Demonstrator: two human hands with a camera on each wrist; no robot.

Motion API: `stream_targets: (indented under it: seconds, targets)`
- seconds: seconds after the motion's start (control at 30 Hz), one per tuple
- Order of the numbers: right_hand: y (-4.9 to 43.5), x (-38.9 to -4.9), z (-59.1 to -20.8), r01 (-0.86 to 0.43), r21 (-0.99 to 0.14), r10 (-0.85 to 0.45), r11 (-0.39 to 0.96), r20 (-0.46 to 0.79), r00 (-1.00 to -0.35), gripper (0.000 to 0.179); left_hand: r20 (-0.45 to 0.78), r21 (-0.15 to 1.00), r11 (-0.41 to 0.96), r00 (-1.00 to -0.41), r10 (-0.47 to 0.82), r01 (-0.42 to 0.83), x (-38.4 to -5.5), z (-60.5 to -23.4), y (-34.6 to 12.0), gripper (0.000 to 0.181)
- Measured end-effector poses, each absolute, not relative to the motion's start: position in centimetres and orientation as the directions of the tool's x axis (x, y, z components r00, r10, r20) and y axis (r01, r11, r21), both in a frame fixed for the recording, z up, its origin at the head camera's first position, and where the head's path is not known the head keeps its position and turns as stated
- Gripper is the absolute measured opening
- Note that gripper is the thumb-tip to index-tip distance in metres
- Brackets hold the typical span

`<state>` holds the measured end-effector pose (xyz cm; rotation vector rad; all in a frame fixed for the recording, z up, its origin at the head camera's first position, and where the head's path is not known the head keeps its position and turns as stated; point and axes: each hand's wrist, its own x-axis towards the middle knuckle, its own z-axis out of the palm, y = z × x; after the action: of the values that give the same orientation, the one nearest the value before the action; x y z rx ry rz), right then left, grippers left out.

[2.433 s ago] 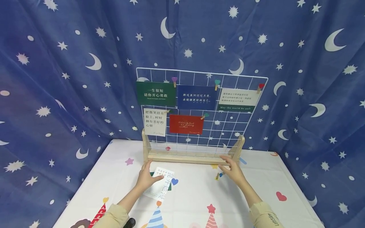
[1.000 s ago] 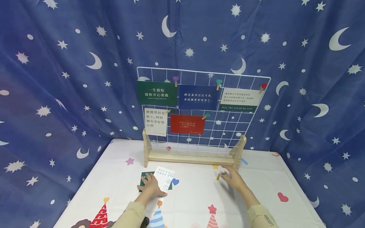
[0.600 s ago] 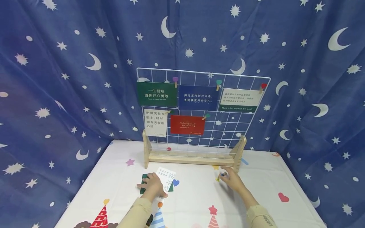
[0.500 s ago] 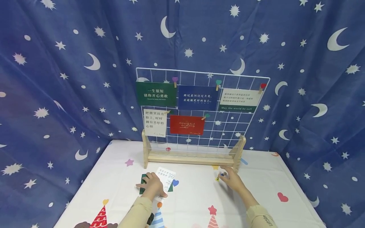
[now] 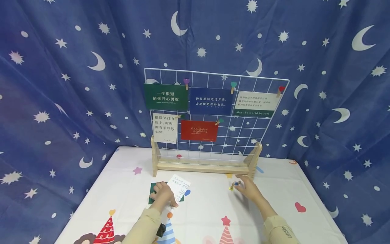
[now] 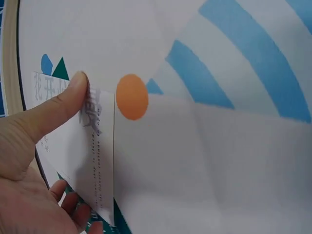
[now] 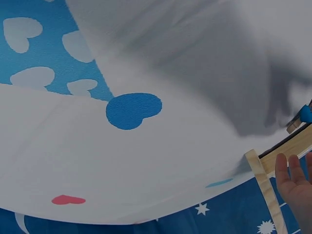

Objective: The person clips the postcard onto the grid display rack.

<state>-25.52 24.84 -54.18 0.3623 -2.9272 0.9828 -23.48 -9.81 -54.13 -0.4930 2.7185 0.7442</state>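
Note:
In the head view my left hand (image 5: pixel 163 194) is on a white printed card (image 5: pixel 179 187), which lies over a dark green card (image 5: pixel 153 196). The left wrist view shows the thumb on the white card's face, its other fingers curled below, and the card tilted up. At right, my right hand (image 5: pixel 249 188) has a small wooden clothespin with a blue heart (image 5: pixel 237 183) between thumb and forefinger. Its other fingertips show at the edge of the right wrist view. Close by lies a clothespin with a yellow heart (image 5: pixel 231 187).
A white wire grid (image 5: pixel 237 135) in a wooden stand (image 5: pixel 201 167) rises behind the hands. Clothespins hold several cards on it, among them a red card (image 5: pixel 199 130) and a blue card (image 5: pixel 210 101). A starry blue curtain (image 5: pixel 122 84) hangs behind the white patterned tablecloth (image 5: pixel 207 210).
My left hand has come down onto the cards, and the white card has turned and shifted slightly right. The right hand moved in close around the blue-heart clothespin, then stayed nearly still.

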Motion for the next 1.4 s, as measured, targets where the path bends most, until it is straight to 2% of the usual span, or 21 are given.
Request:
stream_targets:
  seconds: [0.3, 0.47, 0.73, 1.07, 1.23, 1.4]
  targets:
    - [24.8, -26.0, -54.5, -0.253, -0.590, -0.221, 0.766, 0.127, -0.967, 0.052, -0.343, 0.523, 0.743, -0.901, -0.264, -0.417, -22.8, -53.6, -11.0, 0.102]
    - [24.9, -25.8, -55.5, -0.236, -0.587, -0.211, 0.775, 0.113, -0.971, 0.052, -0.320, 0.479, 0.783, -0.910, -0.265, -0.397, -22.3, -53.6, -10.9, 0.100]
    - [25.0, -25.6, -56.4, -0.172, -0.567, -0.175, 0.805, 0.050, -0.983, 0.052, -0.199, 0.392, 0.851, -0.936, -0.291, -0.348, -22.5, -54.7, -10.3, 0.089]
    - [24.9, -25.8, -56.3, -0.138, -0.555, -0.139, 0.820, 0.041, -0.989, 0.051, -0.147, 0.391, 0.882, -0.964, -0.223, -0.264, -22.4, -55.8, -11.1, 0.099]
    - [25.0, -25.7, -56.7, -0.135, -0.549, -0.131, 0.825, 0.047, -0.990, 0.049, -0.131, 0.443, 0.869, -0.975, -0.181, -0.221, -22.0, -56.2, -11.5, 0.096]
    - [25.2, -26.0, -56.9, -0.147, -0.539, -0.129, 0.829, 0.072, -0.989, 0.045, -0.077, 0.575, 0.807, -0.991, -0.108, -0.133, -21.4, -56.0, -11.6, 0.089]
